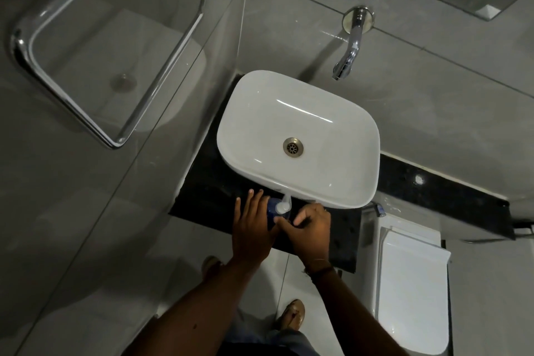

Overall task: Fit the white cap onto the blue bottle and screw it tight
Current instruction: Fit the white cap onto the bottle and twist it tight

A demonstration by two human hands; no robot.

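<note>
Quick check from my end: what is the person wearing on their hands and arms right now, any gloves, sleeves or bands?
No gloves: both the left hand and the right hand are bare, and no sleeves show on either forearm. The right wrist carries a thin dark band with a small knot or bead at one side. Nothing shows on the left wrist.

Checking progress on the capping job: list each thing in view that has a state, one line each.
blue bottle: upright on the dark counter, white cap on top.
white cap: sitting on the bottle; tightness not visible.
left hand: fingers spread, against the bottle.
right hand: curled, thumb at the cap.
tap: not running.
basin: empty.
</note>
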